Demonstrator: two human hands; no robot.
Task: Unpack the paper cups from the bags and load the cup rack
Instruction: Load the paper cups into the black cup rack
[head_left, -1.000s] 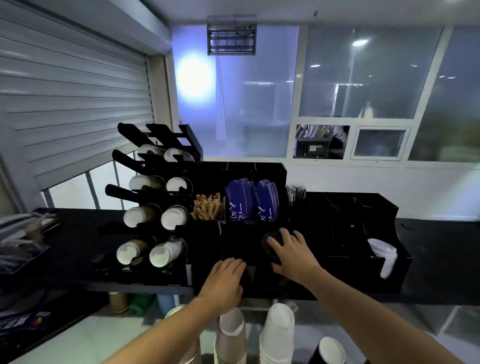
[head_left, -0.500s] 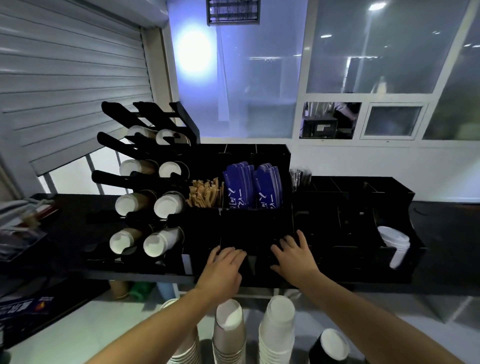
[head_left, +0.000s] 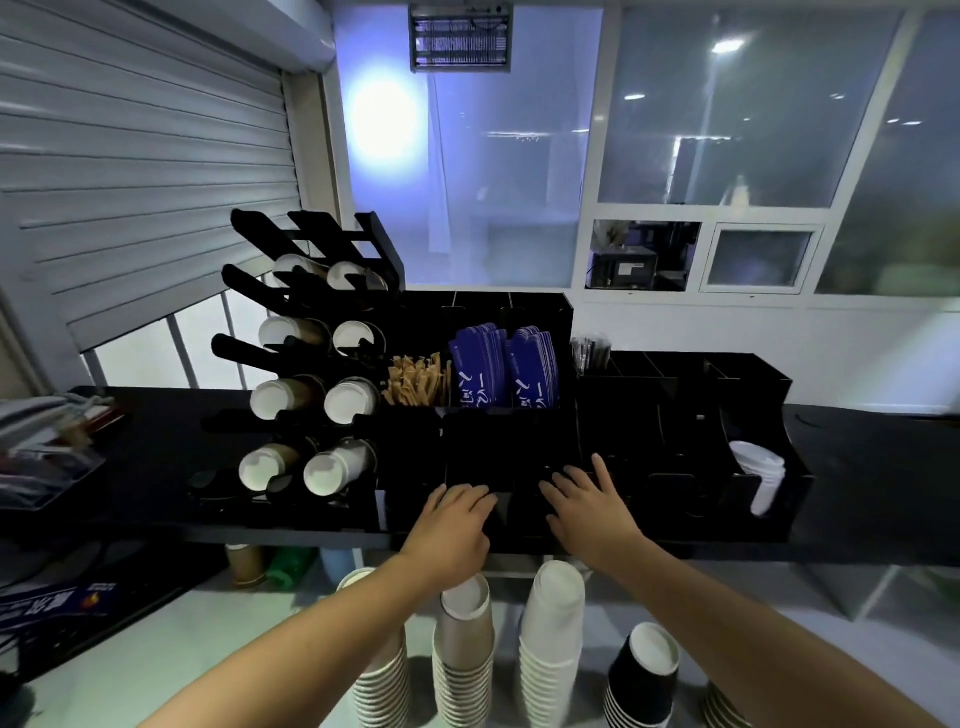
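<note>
A black cup rack (head_left: 311, 244) stands at the left of the dark counter, with several paper cups (head_left: 272, 397) lying in its slanted slots, mouths toward me. My left hand (head_left: 454, 525) rests palm down on the front of the black organiser (head_left: 519, 457), fingers apart, holding nothing. My right hand (head_left: 589, 506) lies beside it on the same organiser front, fingers spread and empty. Below my arms stand stacks of cups: brown ones (head_left: 462, 660), white ones (head_left: 550, 639) and black ones (head_left: 644, 675).
The organiser holds brown stirrers (head_left: 415, 382), blue sleeves (head_left: 504, 366) and dark straws (head_left: 592, 353). White lids (head_left: 758, 473) sit in its right compartment. Clutter lies on the counter's far left (head_left: 47, 441). A shutter and windows are behind.
My right hand has come down from the organiser's middle to its front edge beside the left hand. The view has shifted slightly, showing more of the cup stacks below.
</note>
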